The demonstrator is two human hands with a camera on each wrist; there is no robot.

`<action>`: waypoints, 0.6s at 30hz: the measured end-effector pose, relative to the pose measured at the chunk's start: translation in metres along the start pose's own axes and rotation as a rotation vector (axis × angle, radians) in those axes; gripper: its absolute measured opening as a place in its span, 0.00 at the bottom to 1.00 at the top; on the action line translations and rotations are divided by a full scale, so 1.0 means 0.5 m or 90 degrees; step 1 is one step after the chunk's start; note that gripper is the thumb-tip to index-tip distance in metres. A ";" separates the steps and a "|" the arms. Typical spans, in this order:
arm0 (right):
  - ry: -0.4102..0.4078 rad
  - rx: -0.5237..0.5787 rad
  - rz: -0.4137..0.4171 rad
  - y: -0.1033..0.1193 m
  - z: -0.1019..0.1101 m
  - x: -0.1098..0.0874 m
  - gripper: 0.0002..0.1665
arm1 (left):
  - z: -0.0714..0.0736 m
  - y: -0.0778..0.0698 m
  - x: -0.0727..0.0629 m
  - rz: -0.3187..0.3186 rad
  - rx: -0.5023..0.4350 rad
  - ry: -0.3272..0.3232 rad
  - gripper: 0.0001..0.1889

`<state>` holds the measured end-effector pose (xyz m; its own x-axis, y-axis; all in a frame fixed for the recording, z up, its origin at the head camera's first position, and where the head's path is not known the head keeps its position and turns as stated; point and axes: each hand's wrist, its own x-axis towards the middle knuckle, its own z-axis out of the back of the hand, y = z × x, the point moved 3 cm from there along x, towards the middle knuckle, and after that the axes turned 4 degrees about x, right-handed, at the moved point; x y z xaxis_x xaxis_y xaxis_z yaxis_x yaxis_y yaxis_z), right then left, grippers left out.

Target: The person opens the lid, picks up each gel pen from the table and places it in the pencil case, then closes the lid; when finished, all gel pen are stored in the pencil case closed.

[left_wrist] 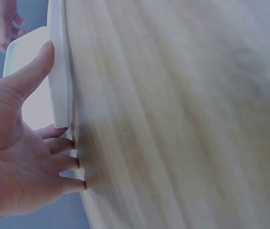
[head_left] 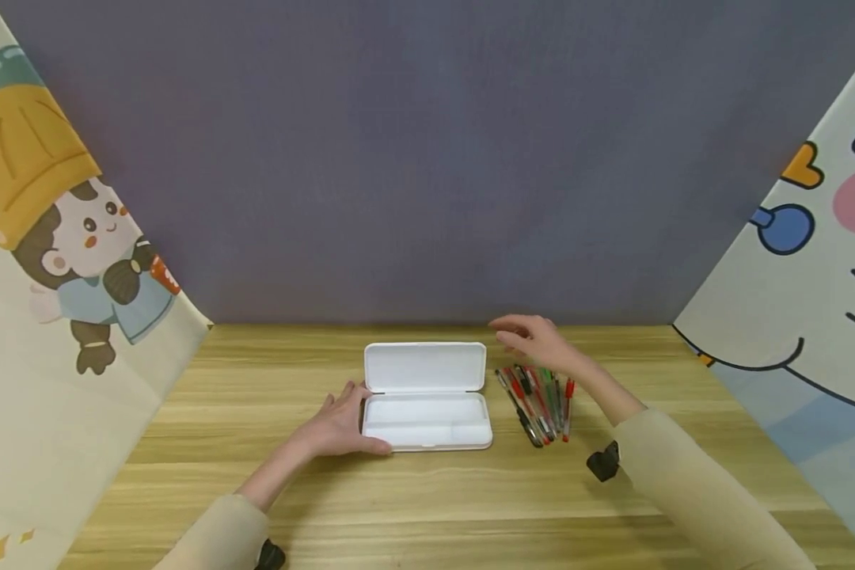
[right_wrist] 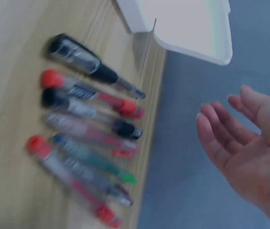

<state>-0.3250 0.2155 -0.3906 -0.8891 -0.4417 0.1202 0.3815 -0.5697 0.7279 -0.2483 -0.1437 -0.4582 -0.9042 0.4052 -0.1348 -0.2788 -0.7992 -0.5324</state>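
At the centre of the frame, the white case (head_left: 427,409) has its lid (head_left: 424,366) already raised, with no pen inside yet. The pens (head_left: 537,400) all lie loose on the table, right of centre. The left hand (head_left: 338,427) grips the case's left end, fingers spread; how firmly, I cannot tell. The right hand (head_left: 534,339), fingers relaxed, hovers beyond the pens, holding nothing.

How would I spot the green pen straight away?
On the wooden table, find the open white pencil case. Just to its right, pens lie side by side. The green pen is among them, the only one with a green end.
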 end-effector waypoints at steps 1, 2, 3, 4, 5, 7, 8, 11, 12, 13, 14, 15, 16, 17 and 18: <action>-0.016 -0.011 -0.006 -0.005 0.006 -0.009 0.24 | 0.000 -0.001 0.000 -0.001 0.005 0.000 0.52; -0.032 -0.021 -0.014 -0.011 0.011 -0.017 0.24 | 0.000 -0.002 0.001 -0.001 0.009 0.000 0.52; -0.046 -0.033 -0.024 -0.017 0.016 -0.026 0.24 | 0.001 -0.003 0.001 -0.003 0.015 0.000 0.52; -0.059 -0.047 -0.031 -0.024 0.019 -0.035 0.25 | 0.001 -0.003 0.001 -0.003 0.018 0.001 0.52; -0.069 -0.062 -0.034 -0.031 0.022 -0.044 0.25 | 0.002 -0.004 0.002 -0.005 0.019 0.001 0.52; -0.083 -0.083 -0.042 -0.044 0.026 -0.061 0.27 | 0.003 -0.004 0.002 -0.007 0.022 0.007 0.52; -0.089 -0.090 -0.047 -0.051 0.028 -0.070 0.28 | 0.005 -0.004 0.002 -0.008 0.021 0.009 0.53; -0.102 -0.102 -0.051 -0.068 0.031 -0.094 0.32 | 0.008 -0.004 0.000 -0.009 0.010 0.025 0.54; -0.105 -0.101 -0.055 -0.074 0.032 -0.102 0.33 | 0.009 -0.004 -0.002 -0.006 0.005 0.032 0.54; -0.110 -0.101 -0.058 -0.078 0.033 -0.109 0.34 | 0.011 -0.005 -0.003 -0.003 0.000 0.039 0.55; -0.112 -0.101 -0.060 -0.084 0.035 -0.116 0.35 | 0.013 -0.005 -0.004 0.003 -0.004 0.047 0.55; -0.114 -0.103 -0.061 -0.089 0.037 -0.123 0.36 | 0.014 -0.005 -0.005 0.008 -0.005 0.054 0.56; -0.113 -0.104 -0.065 -0.095 0.039 -0.129 0.36 | 0.016 -0.006 -0.006 0.013 -0.006 0.060 0.56; -0.111 -0.104 -0.064 -0.100 0.041 -0.135 0.37 | 0.017 -0.005 -0.007 0.018 -0.005 0.066 0.57; -0.108 -0.099 -0.061 -0.104 0.043 -0.140 0.37 | 0.018 -0.006 -0.007 0.022 -0.004 0.071 0.57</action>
<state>-0.2878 0.2909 -0.4225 -0.9480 -0.2648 0.1766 0.3155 -0.7093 0.6303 -0.2471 -0.1470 -0.4486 -0.8715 0.4251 -0.2444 -0.2464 -0.8106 -0.5313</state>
